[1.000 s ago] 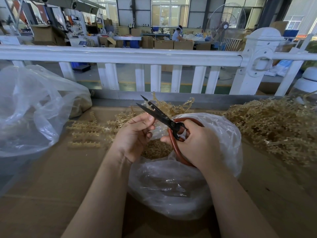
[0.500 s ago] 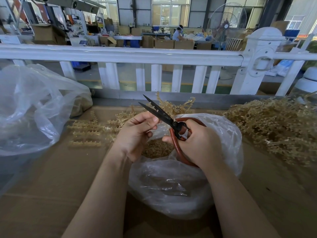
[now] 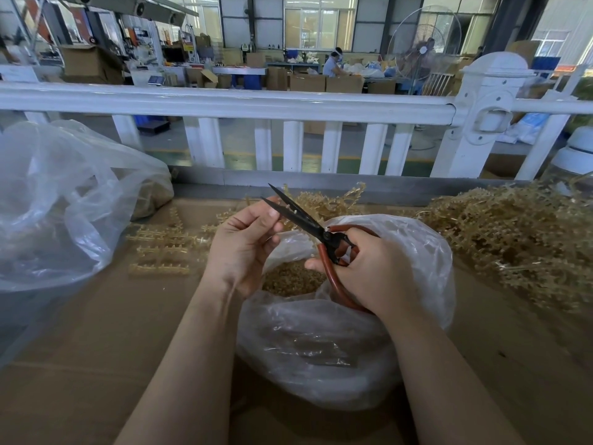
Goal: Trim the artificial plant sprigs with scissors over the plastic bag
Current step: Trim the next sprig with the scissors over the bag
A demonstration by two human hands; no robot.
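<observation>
My right hand (image 3: 372, 274) grips the red handles of the black-bladed scissors (image 3: 298, 216), whose blades stand slightly apart and point up and left. My left hand (image 3: 244, 242) is held up beside the blades with curled fingers, pinching something small that I cannot make out. Both hands hover over the open clear plastic bag (image 3: 337, 348), which holds a heap of tan trimmed bits (image 3: 292, 277). A tan sprig (image 3: 324, 203) pokes up just behind the blades.
A big heap of tan plastic sprigs (image 3: 519, 239) lies at the right. Several straight tan sprue strips (image 3: 163, 248) lie left of my hands. A large crumpled clear bag (image 3: 64, 203) fills the left side. A white railing (image 3: 288, 104) bounds the cardboard-covered table (image 3: 96, 348) at the back.
The scissors and both hands have drifted slightly up and right, and my left fingers have curled closer to the blades. The bag and sprig piles have not moved.
</observation>
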